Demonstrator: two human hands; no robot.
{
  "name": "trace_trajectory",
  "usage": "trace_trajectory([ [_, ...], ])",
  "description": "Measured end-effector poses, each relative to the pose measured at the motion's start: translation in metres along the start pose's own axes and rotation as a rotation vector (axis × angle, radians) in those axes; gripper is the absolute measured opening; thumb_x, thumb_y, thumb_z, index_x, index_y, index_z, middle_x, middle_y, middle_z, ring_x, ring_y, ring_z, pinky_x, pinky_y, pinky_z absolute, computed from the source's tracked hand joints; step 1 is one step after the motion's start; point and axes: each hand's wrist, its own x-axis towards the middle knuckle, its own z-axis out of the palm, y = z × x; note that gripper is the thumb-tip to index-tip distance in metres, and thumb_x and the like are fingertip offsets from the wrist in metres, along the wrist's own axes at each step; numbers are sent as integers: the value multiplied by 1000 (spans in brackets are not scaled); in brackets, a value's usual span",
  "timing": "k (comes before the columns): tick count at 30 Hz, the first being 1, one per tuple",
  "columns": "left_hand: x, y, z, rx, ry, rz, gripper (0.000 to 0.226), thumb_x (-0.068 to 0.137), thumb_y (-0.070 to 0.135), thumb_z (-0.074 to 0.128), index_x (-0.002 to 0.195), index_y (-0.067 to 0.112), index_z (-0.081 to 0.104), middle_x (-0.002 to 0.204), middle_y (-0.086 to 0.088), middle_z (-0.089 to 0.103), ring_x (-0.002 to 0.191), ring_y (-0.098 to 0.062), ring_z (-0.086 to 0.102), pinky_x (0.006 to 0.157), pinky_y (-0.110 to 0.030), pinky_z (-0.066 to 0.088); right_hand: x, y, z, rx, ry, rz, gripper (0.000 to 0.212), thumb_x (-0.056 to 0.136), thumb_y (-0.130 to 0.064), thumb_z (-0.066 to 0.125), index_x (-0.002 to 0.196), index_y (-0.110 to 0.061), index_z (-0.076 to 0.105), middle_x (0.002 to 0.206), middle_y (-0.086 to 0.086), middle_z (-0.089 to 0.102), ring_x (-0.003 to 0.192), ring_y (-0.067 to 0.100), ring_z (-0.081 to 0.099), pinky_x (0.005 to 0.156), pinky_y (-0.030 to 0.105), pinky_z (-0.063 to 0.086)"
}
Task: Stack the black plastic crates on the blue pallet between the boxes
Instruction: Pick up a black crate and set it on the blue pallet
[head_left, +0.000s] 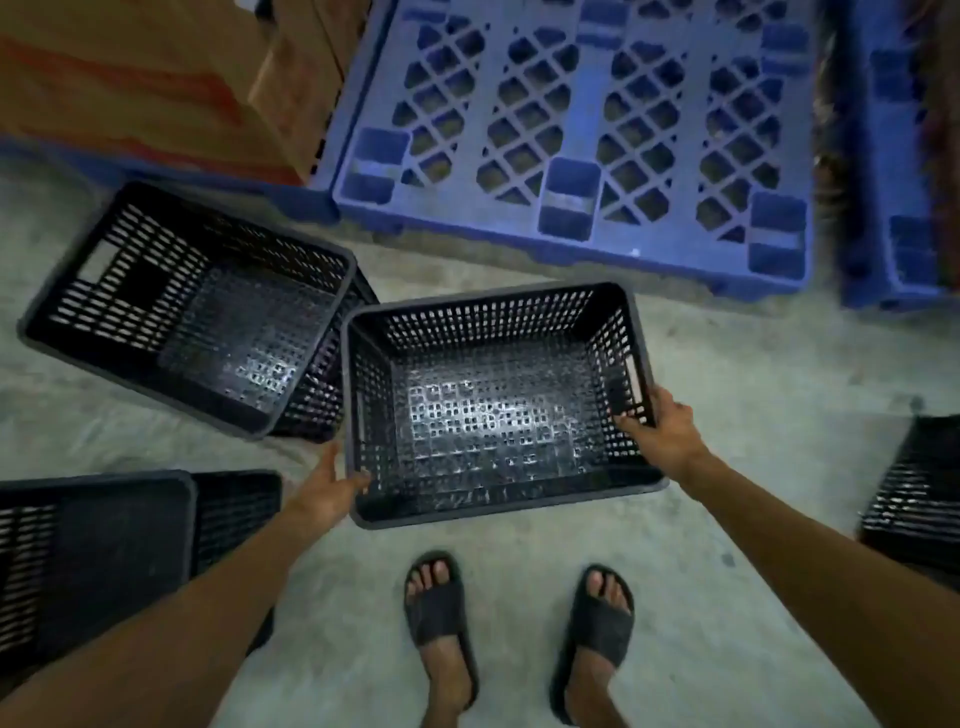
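Head view, looking down. Centre of frame: the black crate (498, 405) I'm holding, open top facing me, empty. Perforated walls with rows of small rectangular slots, grid-pattern floor catching a pale sheen, thick smooth rim, a handle cutout in the right wall. It sits level, short of the pallet, over the concrete floor (753, 415); I can't tell whether it touches the floor.

My right hand (662, 434) grips the crate's right wall near the handle cutout, fingers curled over the rim to the inside. My left hand (324, 488) is at the crate's lower-left corner, fingertips closed on the rim there, palm outside.

Upper centre to upper right: blue pallet (587, 130), lattice deck with diamond-shaped holes and square pockets along the near edge, nothing on the visible deck. A second blue pallet (893, 182) edge at far right, blurred.

Upper left: cardboard boxes (156, 83), brown with red marking, just beside the pallet's left edge.

Left middle: another crate stack (192, 306), tilted, with one nested under it, its corner just beside my crate's left wall. Lower left: a dark crate (98, 551), partly behind my left forearm. Right edge: part of another crate (919, 493).

Bottom centre: my feet in black slide sandals (519, 623) on the concrete.
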Motion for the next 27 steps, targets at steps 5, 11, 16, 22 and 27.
trace_trajectory([
  [5, 68, -31, 69, 54, 237, -97, 85, 93, 27, 61, 158, 16, 8, 156, -19, 35, 138, -41, 39, 113, -44, 33, 67, 72, 47, 27, 45, 22, 68, 88, -12, 65, 143, -8, 25, 136, 26, 48, 121, 45, 52, 104, 58, 43],
  [11, 74, -25, 85, -233, 411, 62, 60, 89, -2, 55, 143, 15, 38, 138, -14, 53, 124, -35, 53, 103, -45, 45, 84, 100, 38, -18, 215, 19, 26, 88, 0, 50, 113, -7, 46, 110, 23, 64, 88, 35, 56, 84, 51, 52],
  [16, 91, 32, 81, -246, 268, 158, 62, 89, -9, 51, 144, 19, 45, 134, -12, 59, 118, -31, 58, 104, -47, 47, 82, 116, 8, 35, 254, 101, 28, 87, -1, 55, 113, -5, 49, 111, 25, 64, 96, 42, 60, 86, 51, 53],
  [22, 108, 81, 111, -181, 67, 209, 62, 90, -3, 54, 141, 31, 45, 127, 0, 63, 104, -21, 63, 88, -38, 53, 88, 146, -22, 95, 288, 236, 31, 86, 0, 55, 116, -5, 48, 115, 27, 63, 101, 46, 59, 91, 56, 52],
  [27, 109, 67, 123, 65, 40, 166, 92, 88, 6, 62, 156, 37, 8, 152, -8, 38, 136, -32, 43, 114, -50, 35, 83, 157, -25, 95, 199, 207, 27, 91, -4, 55, 113, -9, 41, 122, 26, 59, 98, 38, 57, 81, 43, 49],
])
